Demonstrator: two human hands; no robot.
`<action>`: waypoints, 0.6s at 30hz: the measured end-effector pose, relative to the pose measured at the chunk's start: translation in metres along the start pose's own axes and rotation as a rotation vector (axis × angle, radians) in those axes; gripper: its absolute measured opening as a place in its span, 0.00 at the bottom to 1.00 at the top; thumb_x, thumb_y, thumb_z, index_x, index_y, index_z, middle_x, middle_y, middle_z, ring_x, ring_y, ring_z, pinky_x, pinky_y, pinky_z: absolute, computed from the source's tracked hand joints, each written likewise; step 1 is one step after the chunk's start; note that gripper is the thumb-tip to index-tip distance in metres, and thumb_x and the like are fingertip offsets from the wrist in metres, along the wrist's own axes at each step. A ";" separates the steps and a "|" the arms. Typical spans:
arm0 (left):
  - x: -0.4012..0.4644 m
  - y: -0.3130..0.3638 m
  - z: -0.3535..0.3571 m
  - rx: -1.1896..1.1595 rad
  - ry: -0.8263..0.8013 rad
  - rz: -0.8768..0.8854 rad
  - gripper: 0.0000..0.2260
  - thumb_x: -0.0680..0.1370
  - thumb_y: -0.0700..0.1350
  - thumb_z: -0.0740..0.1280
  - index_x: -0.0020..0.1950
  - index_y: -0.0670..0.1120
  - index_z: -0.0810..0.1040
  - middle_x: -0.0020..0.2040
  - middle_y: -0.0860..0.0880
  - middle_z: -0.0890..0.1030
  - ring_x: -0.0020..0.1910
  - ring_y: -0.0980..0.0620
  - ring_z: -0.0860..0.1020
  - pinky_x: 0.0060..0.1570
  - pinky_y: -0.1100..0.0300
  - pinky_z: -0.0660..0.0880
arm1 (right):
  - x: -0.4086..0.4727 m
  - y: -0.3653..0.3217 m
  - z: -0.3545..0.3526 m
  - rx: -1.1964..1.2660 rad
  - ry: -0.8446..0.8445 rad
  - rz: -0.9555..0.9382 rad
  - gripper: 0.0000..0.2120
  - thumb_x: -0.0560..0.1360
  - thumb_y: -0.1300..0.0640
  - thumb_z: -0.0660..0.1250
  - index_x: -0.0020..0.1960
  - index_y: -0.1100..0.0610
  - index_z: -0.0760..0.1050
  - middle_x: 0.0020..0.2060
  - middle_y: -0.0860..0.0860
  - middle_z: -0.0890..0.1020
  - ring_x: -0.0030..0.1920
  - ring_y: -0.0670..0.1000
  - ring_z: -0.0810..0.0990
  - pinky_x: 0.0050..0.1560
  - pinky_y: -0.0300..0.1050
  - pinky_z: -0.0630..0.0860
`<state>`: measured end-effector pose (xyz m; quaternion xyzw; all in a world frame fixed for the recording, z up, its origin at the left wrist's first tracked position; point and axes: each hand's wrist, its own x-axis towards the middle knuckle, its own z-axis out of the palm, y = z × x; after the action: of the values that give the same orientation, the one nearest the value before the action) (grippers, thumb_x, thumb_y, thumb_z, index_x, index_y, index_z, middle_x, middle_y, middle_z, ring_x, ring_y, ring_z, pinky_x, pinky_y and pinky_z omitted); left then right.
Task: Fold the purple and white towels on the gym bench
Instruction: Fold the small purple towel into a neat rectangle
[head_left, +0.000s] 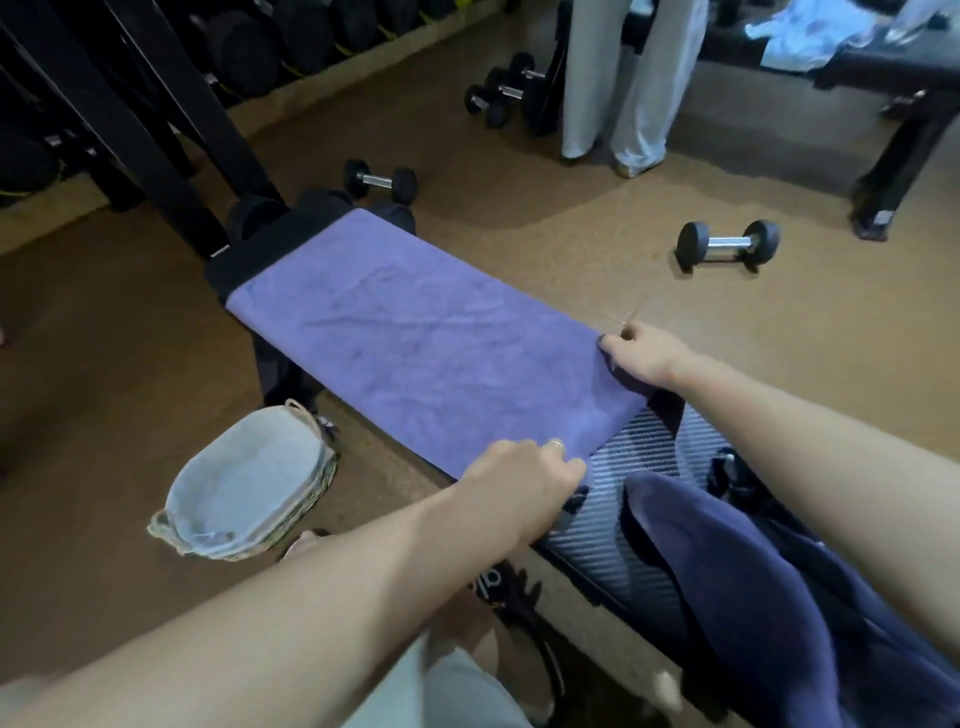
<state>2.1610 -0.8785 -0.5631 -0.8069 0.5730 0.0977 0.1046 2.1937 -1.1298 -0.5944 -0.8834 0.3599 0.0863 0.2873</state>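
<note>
- Now: purple towel (415, 332) lies spread flat along the worktop (623, 499), near edge twd the person.
- Left hand (524, 483) curls over the near-left corner; right hand (641, 353) pinches the near-right corner.
- Looks soft, light, limp; prob. best held by corners, as a mid-edge hold would sag.
- Dark blue cloth (769, 587) heaped on worktop's near end; lined basket (249, 488) on floor beside it; dumbbell (727, 244) beyond.
- No white towel seen.
</note>
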 end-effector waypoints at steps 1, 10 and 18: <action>-0.003 -0.001 -0.003 0.001 -0.014 0.005 0.11 0.81 0.44 0.63 0.63 0.46 0.73 0.56 0.46 0.75 0.51 0.41 0.80 0.32 0.55 0.60 | -0.003 0.001 -0.001 0.005 0.028 -0.001 0.24 0.76 0.41 0.61 0.60 0.59 0.74 0.58 0.60 0.81 0.61 0.63 0.77 0.54 0.48 0.71; -0.039 -0.015 -0.016 -0.086 -0.136 0.142 0.01 0.80 0.49 0.64 0.49 0.53 0.72 0.55 0.48 0.69 0.53 0.46 0.69 0.46 0.53 0.66 | -0.015 0.010 -0.001 -0.158 0.228 -0.158 0.15 0.79 0.60 0.59 0.65 0.58 0.70 0.60 0.62 0.74 0.57 0.65 0.76 0.60 0.58 0.74; -0.035 0.004 -0.002 0.010 -0.150 0.194 0.10 0.82 0.49 0.61 0.61 0.52 0.76 0.57 0.47 0.73 0.57 0.45 0.74 0.51 0.52 0.69 | -0.020 0.029 -0.005 -0.269 0.311 -0.178 0.16 0.77 0.63 0.61 0.64 0.58 0.69 0.59 0.62 0.75 0.57 0.65 0.76 0.54 0.57 0.76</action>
<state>2.1460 -0.8482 -0.5519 -0.7377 0.6394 0.1646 0.1410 2.1588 -1.1376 -0.5961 -0.9447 0.3059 -0.0294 0.1141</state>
